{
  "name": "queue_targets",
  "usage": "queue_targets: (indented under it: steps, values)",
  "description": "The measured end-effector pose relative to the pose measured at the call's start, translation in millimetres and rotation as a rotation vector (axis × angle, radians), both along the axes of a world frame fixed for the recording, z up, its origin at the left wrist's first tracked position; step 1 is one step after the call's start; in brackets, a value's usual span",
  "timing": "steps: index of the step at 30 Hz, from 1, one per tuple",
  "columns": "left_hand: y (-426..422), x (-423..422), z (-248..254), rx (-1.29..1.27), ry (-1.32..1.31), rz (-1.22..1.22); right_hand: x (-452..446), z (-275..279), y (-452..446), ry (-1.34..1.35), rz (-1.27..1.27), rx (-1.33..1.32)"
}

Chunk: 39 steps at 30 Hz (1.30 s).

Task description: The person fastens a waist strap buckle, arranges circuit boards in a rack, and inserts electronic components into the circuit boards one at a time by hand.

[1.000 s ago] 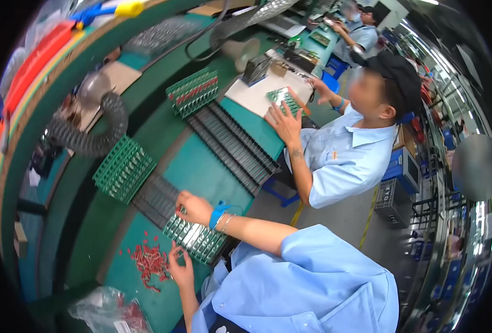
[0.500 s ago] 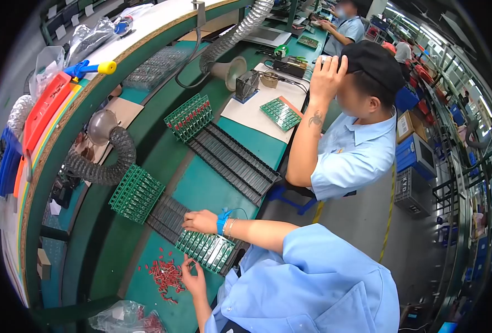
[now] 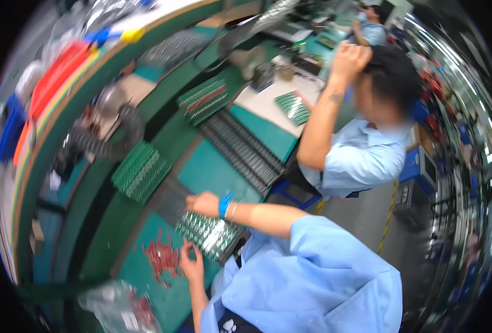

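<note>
Bordering green boards (image 3: 211, 235) — right hand (image 3: 204, 204)

Green bench (image 3: 201, 167), red pieces (image 3: 164, 258), dark racks (image 3: 245, 151)

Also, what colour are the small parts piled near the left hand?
The small parts are mostly red; head view.

loose parts (image 3: 164, 260) on bench (image 3: 195, 172), plastic bag (image 3: 110, 306) one side, circuit boards (image 3: 208, 234) the other
</note>
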<state>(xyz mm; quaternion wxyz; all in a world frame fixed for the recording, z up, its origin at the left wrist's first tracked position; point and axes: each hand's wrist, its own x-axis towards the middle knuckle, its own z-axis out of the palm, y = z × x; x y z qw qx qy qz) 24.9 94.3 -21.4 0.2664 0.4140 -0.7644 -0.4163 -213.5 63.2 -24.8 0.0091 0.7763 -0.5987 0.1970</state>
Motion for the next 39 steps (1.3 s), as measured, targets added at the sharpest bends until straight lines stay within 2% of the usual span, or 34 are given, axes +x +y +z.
queue_targets:
  steps: [3, 4, 6, 8, 10, 16, 19, 22, 26, 31, 33, 37, 39]
  values:
    - [1, 2, -12, -0.013, 0.052, 0.017, -1, 7, -1, 0.053, 0.012, 0.152]
    - [1, 0, -8, -0.063, 0.049, 0.010, 0, 11, 1, -0.007, 0.002, 0.151]
    - [4, -3, -5, 0.042, 0.043, 0.089, 1, 11, 1, 0.085, -0.008, 0.183]
    - [3, -4, -2, -0.008, 0.065, 0.097, 1, 9, 0, 0.085, -0.013, 0.084]
    - [4, -3, -8, 0.016, 0.070, 0.126, 3, 4, -2, -0.023, -0.049, 0.082]
    - [5, -6, -6, 0.055, 0.117, 0.143, -1, 20, -9, 0.006, 0.003, 0.179]
    - [4, -5, -4, 0.059, 0.133, 0.129, 6, 20, -9, 0.008, -0.052, 0.126]
    - [4, -3, -2, 0.065, 0.098, 0.128, 1, 14, -8, -0.105, 0.002, 0.110]
    - [4, 0, -5, 0.067, 0.100, 0.093, -3, 1, -9, 0.028, 0.097, 0.116]
    - [2, -3, 7, 0.097, 0.063, 0.065, 6, -6, -3, 0.014, -0.051, 0.050]
    - [2, -2, 6, 0.080, 0.033, 0.054, 10, -9, -4, 0.080, -0.091, 0.111]
    - [0, -1, 4, 0.044, 0.020, 0.045, 11, -14, -2, 0.115, -0.075, 0.081]
    - [-3, -1, 2, 0.079, 0.073, 0.078, 14, -11, 3, 0.003, -0.124, -0.018]
